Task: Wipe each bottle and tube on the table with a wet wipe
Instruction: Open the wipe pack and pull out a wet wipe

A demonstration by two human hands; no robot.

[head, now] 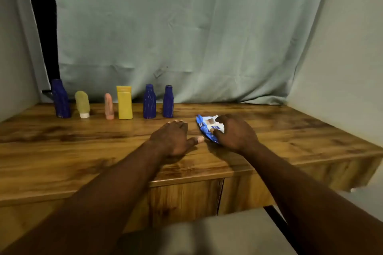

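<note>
The right hand (234,132) grips the wipe pack (204,125), at three o'clock of the wide-open left hand (172,138); the light pack may slide during pulling.

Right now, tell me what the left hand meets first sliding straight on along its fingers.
Likely the rightmost blue bottle, almost dead ahead of the left hand, though it might just pass on its right.

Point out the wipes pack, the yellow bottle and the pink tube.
wipes pack (207,123): head view, on its white label.
yellow bottle (125,106): head view, middle of its body.
pink tube (109,107): head view, middle of its body.
</note>
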